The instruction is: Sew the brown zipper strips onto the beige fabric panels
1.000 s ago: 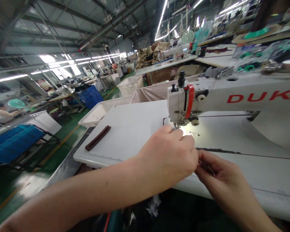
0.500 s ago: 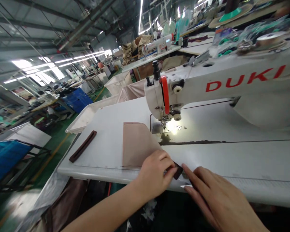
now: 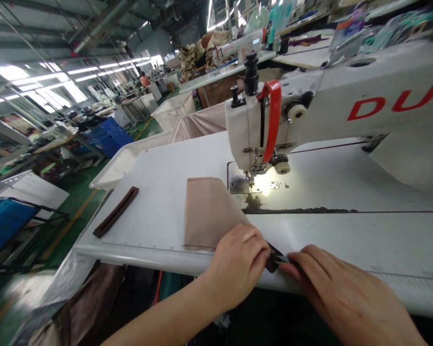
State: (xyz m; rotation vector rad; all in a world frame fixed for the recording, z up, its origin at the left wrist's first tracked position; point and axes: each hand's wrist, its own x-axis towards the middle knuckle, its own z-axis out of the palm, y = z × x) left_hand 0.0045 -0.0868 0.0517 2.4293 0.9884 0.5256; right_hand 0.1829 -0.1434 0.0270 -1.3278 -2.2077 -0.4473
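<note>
Head view: at the desk's (image 3: 155, 202) near edge, my left hand (image 3: 238, 262) pinches a dark strip (image 3: 273, 264), my right hand (image 3: 350, 290) a pointed tool (image 3: 282, 258), apparently trimming, so the next move wants steadiness.

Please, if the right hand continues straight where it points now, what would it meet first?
Most likely the small, dark brown, fabric-like piece pinched by the left hand. The thin, pointed metal tool in the right hand appears to overlap it; actual contact is unclear.
</note>
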